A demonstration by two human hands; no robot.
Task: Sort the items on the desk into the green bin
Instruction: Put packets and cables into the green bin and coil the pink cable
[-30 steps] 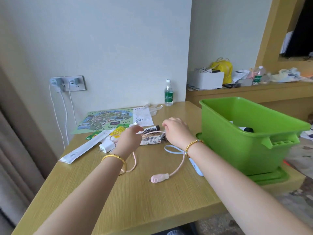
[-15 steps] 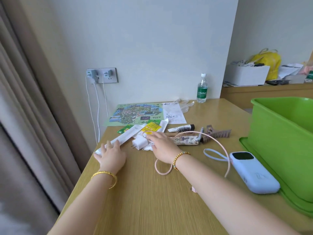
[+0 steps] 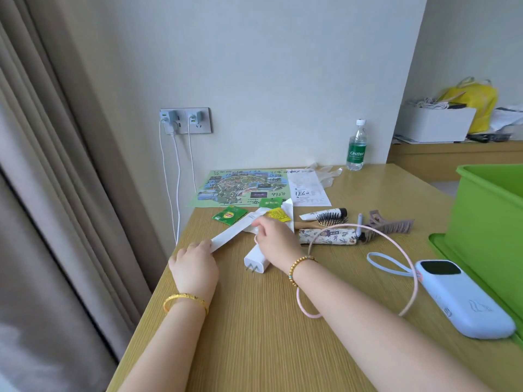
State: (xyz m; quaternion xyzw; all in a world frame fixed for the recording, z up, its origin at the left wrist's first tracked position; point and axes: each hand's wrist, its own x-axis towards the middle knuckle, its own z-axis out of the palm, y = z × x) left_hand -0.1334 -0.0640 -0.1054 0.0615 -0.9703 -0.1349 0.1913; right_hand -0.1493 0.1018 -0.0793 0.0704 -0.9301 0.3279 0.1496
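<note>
Near the tabletop's point(image 3: 283, 349) left edge, the long white packet point(image 3: 230, 236) was touched at its near end by the left hand point(image 3: 195, 267), grip unclear. The right hand point(image 3: 273, 239), fingers curled, appeared to pinch its middle. A firm two-handed lift would likely carry it to the green bin point(image 3: 489, 222) best.

Bin point(image 3: 486, 222) at desk point(image 3: 254, 335) right, power bank point(image 3: 464, 301) before it, map point(image 3: 240, 188) behind

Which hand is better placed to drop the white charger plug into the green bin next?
The right hand: it lies over the white charger plug, on the green bin side. The left hand rests at the long white packet, farther away.
</note>
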